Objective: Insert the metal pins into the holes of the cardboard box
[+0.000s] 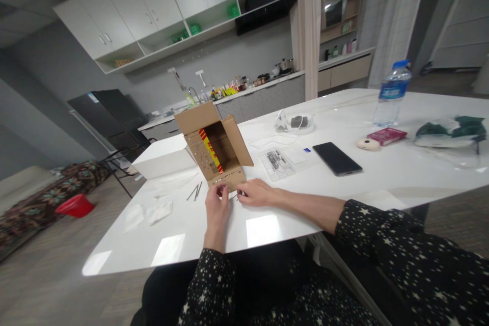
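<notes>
Two hands, the left hand (217, 206) and the right hand (255, 193), are side by side at the near edge of an open brown box (205, 155) on a white table (130, 244). The left hand's fingers are bent in close to its thumb, and I can't tell if it holds something. The right hand's fingers are bent low over the table, by a thin dark bit, and I can't tell if they hold it. The box has red and yellow tape and lots of little dots. To its left are thin dark sticks (194, 191) and crumpled white wraps (159, 212). To its right are a clear case (275, 164) with small dark bits, a black phone (336, 158) and, farther off, a water bottle (391, 94).
</notes>
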The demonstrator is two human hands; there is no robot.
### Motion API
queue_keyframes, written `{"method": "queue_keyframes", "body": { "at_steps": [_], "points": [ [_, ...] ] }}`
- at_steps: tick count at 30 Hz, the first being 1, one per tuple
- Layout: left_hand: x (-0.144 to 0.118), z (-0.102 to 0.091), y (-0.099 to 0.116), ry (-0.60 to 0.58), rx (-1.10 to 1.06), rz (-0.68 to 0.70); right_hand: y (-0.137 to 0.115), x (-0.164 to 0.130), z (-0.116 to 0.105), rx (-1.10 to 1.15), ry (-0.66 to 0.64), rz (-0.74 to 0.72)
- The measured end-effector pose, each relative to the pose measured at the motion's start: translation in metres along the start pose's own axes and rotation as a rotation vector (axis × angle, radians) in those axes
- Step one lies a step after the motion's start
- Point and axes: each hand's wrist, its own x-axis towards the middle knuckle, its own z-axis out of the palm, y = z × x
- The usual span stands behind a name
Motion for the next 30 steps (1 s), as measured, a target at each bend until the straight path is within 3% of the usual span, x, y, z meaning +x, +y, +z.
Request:
{"method": "queue_keyframes", "body": {
  "at_steps": [13,24,30],
  "points": [
    [-0.0013,0.0001,0.0023,-0.012,0.000,0.101,0.0011,0.0008,0.0014,0.009,0.010,-0.011],
    [-0.0008,0.0039,-0.0030,-0.111,-0.025,0.123,0.0007,0.0024,0.0015,-0.004,0.009,-0.019],
    [-0.0017,0.0017,0.0009,-0.059,-0.048,0.159,0.0011,0.0025,0.0017,-0.010,0.003,-0.024]
  ]
}}
